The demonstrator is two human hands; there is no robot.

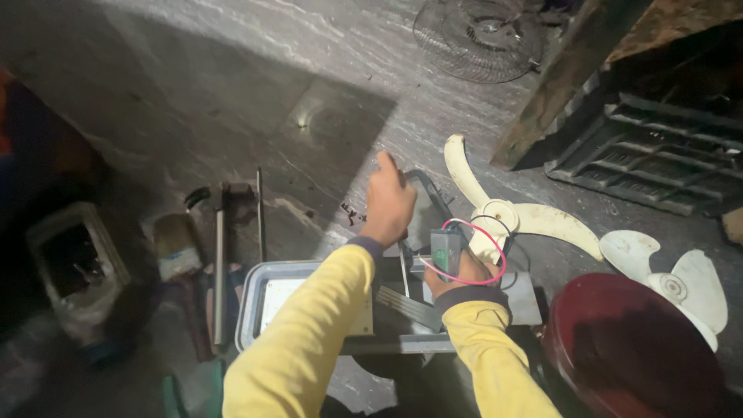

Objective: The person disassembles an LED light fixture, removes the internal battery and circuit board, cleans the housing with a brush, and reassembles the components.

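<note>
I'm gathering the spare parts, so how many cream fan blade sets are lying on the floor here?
2. One fan blade set lies just beyond the right hand; the second blade set is far right, beside the dark red round object. Others may be hidden in shadow.

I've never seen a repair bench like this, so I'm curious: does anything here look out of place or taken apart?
Yes. Two cream fan blades lie loose on the floor, and a wire fan guard lies apart farther back. The right hand holds a small dark part with loose red wires.
</note>
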